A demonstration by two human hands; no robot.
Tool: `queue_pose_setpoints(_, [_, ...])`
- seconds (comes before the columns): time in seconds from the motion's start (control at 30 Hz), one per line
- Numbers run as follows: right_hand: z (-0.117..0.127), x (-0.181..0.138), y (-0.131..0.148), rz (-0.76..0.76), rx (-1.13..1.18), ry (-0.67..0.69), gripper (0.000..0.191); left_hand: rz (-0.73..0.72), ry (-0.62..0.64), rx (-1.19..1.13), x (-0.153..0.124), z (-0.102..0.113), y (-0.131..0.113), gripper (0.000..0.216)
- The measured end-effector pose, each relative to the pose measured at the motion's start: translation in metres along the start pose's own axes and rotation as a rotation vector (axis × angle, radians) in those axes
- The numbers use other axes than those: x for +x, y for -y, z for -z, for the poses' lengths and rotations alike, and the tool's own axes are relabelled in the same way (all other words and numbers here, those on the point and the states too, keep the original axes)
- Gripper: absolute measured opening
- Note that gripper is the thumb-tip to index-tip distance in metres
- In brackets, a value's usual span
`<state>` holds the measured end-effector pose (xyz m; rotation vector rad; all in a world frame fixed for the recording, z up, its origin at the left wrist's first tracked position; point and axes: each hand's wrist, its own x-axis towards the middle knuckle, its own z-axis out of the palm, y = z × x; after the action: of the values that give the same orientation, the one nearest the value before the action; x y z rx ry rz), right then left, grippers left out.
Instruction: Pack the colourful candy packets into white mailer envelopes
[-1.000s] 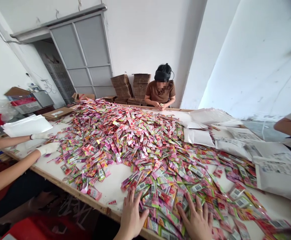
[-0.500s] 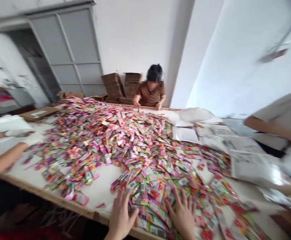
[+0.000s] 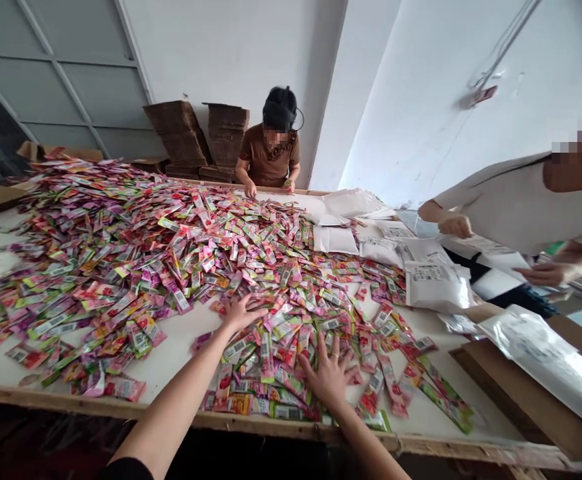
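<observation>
A wide heap of small pink, green and purple printed packets (image 3: 205, 233) covers much of the white table (image 3: 178, 350). My left hand (image 3: 241, 315) reaches over the heap, its fingers spread on the packets. Lower and to the right, my right hand (image 3: 328, 373) lies palm down with fingers apart, a ring on one finger. Between both hands sit loose packets (image 3: 271, 360), piled up close to the table's near edge. Neither hand grips anything that I can see.
Across the table a person in brown (image 3: 271, 157) handles packets. At right, another person (image 3: 501, 193) holds papers near white filled pouches (image 3: 433, 283). A cardboard box (image 3: 531, 393) with a silvery pouch (image 3: 545, 360) stands at the right edge. Cardboard stacks (image 3: 178, 133) stand behind.
My view has swung right and lower. My left hand has moved forward, farther onto the heap; my right hand stays on the packets. A gloved co-worker's arms at left have mostly gone from view.
</observation>
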<state>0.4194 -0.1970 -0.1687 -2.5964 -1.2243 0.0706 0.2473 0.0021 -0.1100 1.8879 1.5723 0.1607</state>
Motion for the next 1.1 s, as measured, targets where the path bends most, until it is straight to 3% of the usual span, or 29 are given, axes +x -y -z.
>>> queue_pose_setpoints(0.07, [0.001,0.019,0.010,0.061,-0.001,0.084,0.065,-0.103,0.066,0.007,-0.019,-0.011,-0.001,0.088])
queue_pose_setpoints(0.17, [0.018,0.054,0.023,0.125,0.061,0.183,0.055,-0.191,0.086,0.068,-0.052,-0.010,0.006,0.081])
queue_pose_setpoints(0.23, [0.036,0.067,0.027,0.154,0.149,0.117,0.046,-0.240,0.050,0.116,-0.074,-0.003,0.017,0.073])
queue_pose_setpoints(0.33, [0.048,0.060,0.027,0.261,0.205,-0.142,0.044,-0.235,0.004,0.156,-0.103,0.001,0.040,0.066])
queue_pose_setpoints(0.37, [0.046,0.052,0.025,0.327,0.186,-0.165,0.044,-0.218,0.018,0.159,-0.111,-0.001,0.047,0.067])
queue_pose_setpoints(0.47, [0.033,0.030,0.012,0.527,0.104,0.026,0.044,-0.203,0.092,0.143,-0.130,-0.003,0.064,0.067])
queue_pose_setpoints(0.57, [0.038,0.030,0.002,0.559,0.091,0.129,0.041,-0.241,0.001,0.086,-0.130,0.016,0.076,0.051])
queue_pose_setpoints(0.67, [0.062,0.053,0.018,0.509,0.182,-0.022,0.037,-0.295,-0.156,0.048,-0.107,0.044,0.076,0.047])
queue_pose_setpoints(0.73, [0.070,0.067,0.045,0.565,0.264,-0.080,0.040,-0.294,-0.201,0.075,-0.086,0.048,0.066,0.049])
queue_pose_setpoints(0.8, [0.062,0.074,0.077,0.636,0.261,-0.015,0.046,-0.230,-0.186,0.142,-0.069,0.034,0.049,0.056])
queue_pose_setpoints(0.9, [0.031,0.064,0.107,0.617,0.127,0.125,0.050,-0.088,-0.136,0.271,-0.062,-0.006,0.030,0.071])
queue_pose_setpoints(1.0, [0.005,0.039,0.102,0.504,0.092,0.155,0.051,-0.017,-0.176,0.340,-0.076,-0.035,0.035,0.073])
queue_pose_setpoints(1.1, [0.008,0.019,0.077,0.496,0.161,0.201,0.052,0.001,-0.162,0.315,-0.094,-0.038,0.057,0.073])
